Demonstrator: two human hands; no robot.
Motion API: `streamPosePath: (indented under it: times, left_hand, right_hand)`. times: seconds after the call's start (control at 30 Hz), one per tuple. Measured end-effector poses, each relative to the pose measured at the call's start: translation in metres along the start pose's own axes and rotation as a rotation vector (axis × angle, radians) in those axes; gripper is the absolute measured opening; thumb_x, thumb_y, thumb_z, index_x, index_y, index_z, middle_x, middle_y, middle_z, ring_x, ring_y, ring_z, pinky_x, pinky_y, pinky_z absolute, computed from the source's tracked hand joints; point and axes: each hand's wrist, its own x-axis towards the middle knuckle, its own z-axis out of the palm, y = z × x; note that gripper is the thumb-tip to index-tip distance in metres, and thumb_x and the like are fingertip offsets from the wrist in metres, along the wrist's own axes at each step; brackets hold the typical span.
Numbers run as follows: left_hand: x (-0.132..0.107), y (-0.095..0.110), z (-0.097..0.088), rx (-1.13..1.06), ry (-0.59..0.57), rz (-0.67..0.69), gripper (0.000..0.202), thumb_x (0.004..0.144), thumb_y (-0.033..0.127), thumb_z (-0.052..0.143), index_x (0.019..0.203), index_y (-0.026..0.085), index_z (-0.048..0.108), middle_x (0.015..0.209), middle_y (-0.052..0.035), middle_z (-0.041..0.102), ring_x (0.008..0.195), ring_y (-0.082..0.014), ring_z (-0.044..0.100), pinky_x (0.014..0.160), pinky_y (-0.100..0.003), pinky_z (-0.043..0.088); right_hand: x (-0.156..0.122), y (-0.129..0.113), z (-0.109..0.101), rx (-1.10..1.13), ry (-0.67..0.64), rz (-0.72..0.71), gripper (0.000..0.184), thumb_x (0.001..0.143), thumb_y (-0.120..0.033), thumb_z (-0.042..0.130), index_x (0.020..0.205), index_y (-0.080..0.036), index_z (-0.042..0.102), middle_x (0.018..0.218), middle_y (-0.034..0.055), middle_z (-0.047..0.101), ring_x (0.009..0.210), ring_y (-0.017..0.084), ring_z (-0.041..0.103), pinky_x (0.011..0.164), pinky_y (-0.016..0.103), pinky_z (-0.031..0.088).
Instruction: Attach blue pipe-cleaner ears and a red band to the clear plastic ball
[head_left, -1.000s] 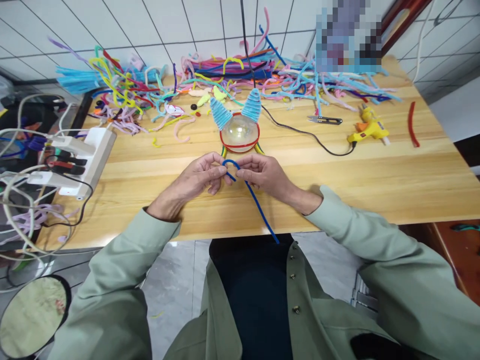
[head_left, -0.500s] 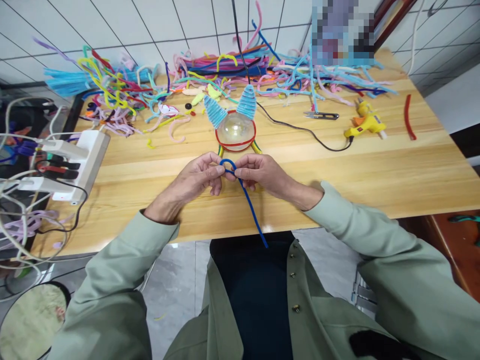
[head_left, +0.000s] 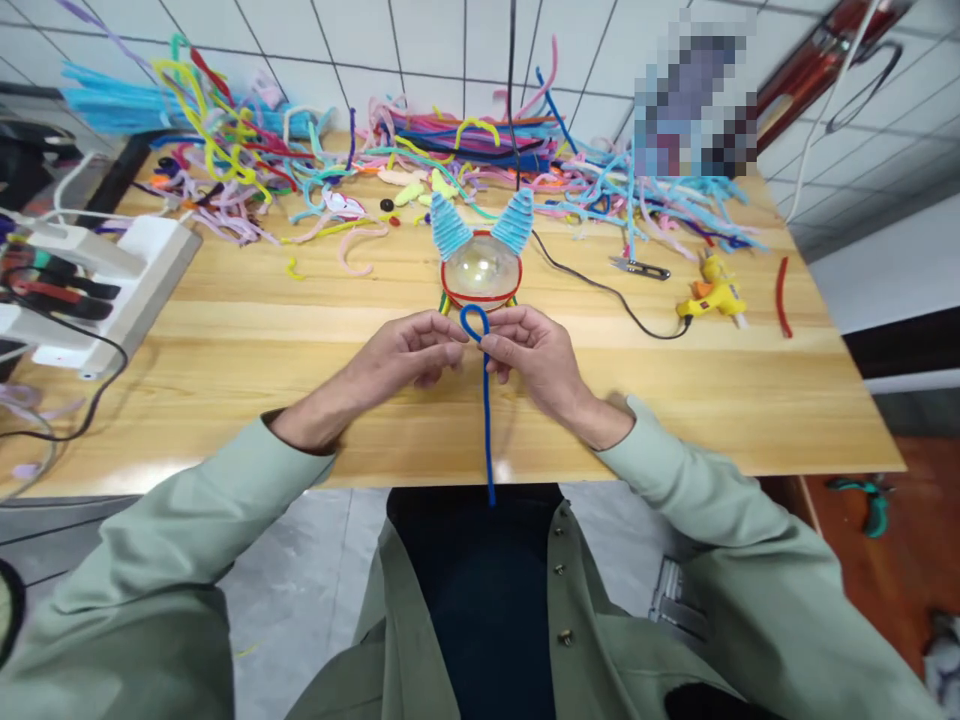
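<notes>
My left hand (head_left: 405, 355) and my right hand (head_left: 534, 352) meet over the wooden table (head_left: 675, 400), both pinching a dark blue pipe cleaner (head_left: 486, 420). Its top end is bent into a small loop between my fingertips, and its long tail hangs straight down past the table's front edge toward my lap. Just beyond my hands sits a clear ball (head_left: 480, 268) ringed in red, with two light blue coiled cones on top like ears.
A heap of coloured pipe cleaners (head_left: 450, 160) covers the back of the table. A yellow glue gun (head_left: 709, 293) with a black cord and small snips (head_left: 637, 267) lie at the right, beside a red pipe cleaner (head_left: 781, 282). A white power strip (head_left: 112, 290) sits at left.
The loop has tightened and stands more upright between my fingers. The tail has swung from slanting right to hanging straight down. The camera view has shifted slightly.
</notes>
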Motion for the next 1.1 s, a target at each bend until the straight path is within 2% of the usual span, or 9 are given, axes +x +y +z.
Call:
streamPosePath:
  times: [0.1, 0.23, 0.3, 0.4, 0.57, 0.63, 0.8, 0.93, 1.1]
  left_hand:
    - [-0.003, -0.006, 0.011, 0.137, 0.066, 0.172, 0.040, 0.090, 0.052, 0.090, 0.106, 0.017, 0.077, 0.084, -0.0035, 0.078, 0.062, -0.0110, 0.061, 0.056, -0.023, 0.045]
    - [-0.007, -0.009, 0.016, 0.349, 0.127, 0.275, 0.027, 0.098, 0.044, 0.077, 0.094, 0.018, 0.078, 0.067, 0.0019, 0.065, 0.056, -0.0097, 0.048, 0.054, -0.023, 0.037]
    - [-0.009, -0.009, 0.015, 0.423, 0.126, 0.280, 0.025, 0.100, 0.041, 0.072, 0.089, 0.018, 0.078, 0.064, 0.0032, 0.062, 0.056, -0.0096, 0.046, 0.054, -0.023, 0.036]
    - [-0.010, -0.009, 0.013, 0.485, 0.103, 0.297, 0.026, 0.100, 0.039, 0.069, 0.087, 0.019, 0.078, 0.067, 0.0027, 0.067, 0.057, -0.0101, 0.050, 0.055, -0.023, 0.038]
    - [-0.010, -0.010, 0.012, 0.561, 0.084, 0.315, 0.026, 0.099, 0.039, 0.068, 0.087, 0.020, 0.079, 0.068, 0.0024, 0.071, 0.056, -0.0100, 0.050, 0.057, -0.023, 0.040]
    - [-0.010, -0.010, 0.011, 0.573, 0.093, 0.299, 0.027, 0.100, 0.042, 0.068, 0.089, 0.020, 0.080, 0.071, 0.0012, 0.073, 0.056, -0.0108, 0.053, 0.057, -0.024, 0.041]
    - [-0.009, -0.010, 0.008, 0.615, 0.109, 0.247, 0.032, 0.099, 0.050, 0.069, 0.090, 0.021, 0.081, 0.075, -0.0018, 0.078, 0.059, -0.0138, 0.059, 0.059, -0.024, 0.044]
    - [-0.009, -0.011, 0.007, 0.651, 0.107, 0.206, 0.032, 0.099, 0.050, 0.070, 0.089, 0.022, 0.082, 0.071, -0.0011, 0.076, 0.057, -0.0136, 0.056, 0.057, -0.024, 0.042]
    - [-0.010, -0.010, 0.009, 0.654, 0.102, 0.198, 0.028, 0.098, 0.047, 0.072, 0.087, 0.023, 0.082, 0.075, -0.0014, 0.078, 0.060, -0.0146, 0.059, 0.058, -0.025, 0.043]
  right_hand:
    - [-0.002, -0.001, 0.003, -0.009, 0.041, 0.008, 0.051, 0.073, -0.052, 0.103, 0.102, -0.024, 0.072, 0.080, -0.0035, 0.078, 0.061, 0.013, 0.071, 0.049, 0.022, 0.051]
    - [0.003, -0.013, -0.009, -0.137, 0.122, -0.046, 0.051, 0.073, -0.054, 0.103, 0.099, -0.024, 0.071, 0.074, -0.0052, 0.074, 0.056, 0.010, 0.063, 0.048, 0.022, 0.046]
    - [0.009, -0.024, -0.023, -0.278, 0.147, -0.129, 0.048, 0.075, -0.055, 0.102, 0.093, -0.024, 0.071, 0.069, -0.0065, 0.070, 0.055, 0.009, 0.057, 0.051, 0.022, 0.046]
    - [0.019, -0.041, -0.047, -0.506, 0.173, -0.264, 0.045, 0.081, -0.061, 0.097, 0.090, -0.024, 0.073, 0.074, -0.0042, 0.070, 0.062, 0.011, 0.058, 0.060, 0.026, 0.050]
    - [0.038, -0.054, -0.073, -0.688, 0.105, -0.395, 0.046, 0.089, -0.066, 0.089, 0.103, -0.024, 0.078, 0.088, -0.0001, 0.076, 0.080, 0.016, 0.068, 0.074, 0.031, 0.054]
    - [0.046, -0.057, -0.076, -0.747, 0.059, -0.427, 0.041, 0.092, -0.063, 0.086, 0.106, -0.025, 0.079, 0.092, 0.0014, 0.077, 0.084, 0.018, 0.069, 0.078, 0.032, 0.055]
    - [0.058, -0.056, -0.076, -0.844, -0.056, -0.418, 0.022, 0.098, -0.047, 0.077, 0.096, -0.025, 0.080, 0.093, 0.0036, 0.080, 0.083, 0.021, 0.065, 0.080, 0.035, 0.054]
    - [0.060, -0.048, -0.075, -0.791, -0.051, -0.413, 0.012, 0.097, -0.035, 0.073, 0.096, -0.024, 0.078, 0.097, 0.0039, 0.081, 0.089, 0.022, 0.067, 0.085, 0.036, 0.054]
    - [0.065, -0.036, -0.074, -0.721, -0.038, -0.442, 0.012, 0.096, -0.035, 0.072, 0.095, -0.023, 0.076, 0.098, 0.0040, 0.079, 0.089, 0.021, 0.067, 0.087, 0.035, 0.054]
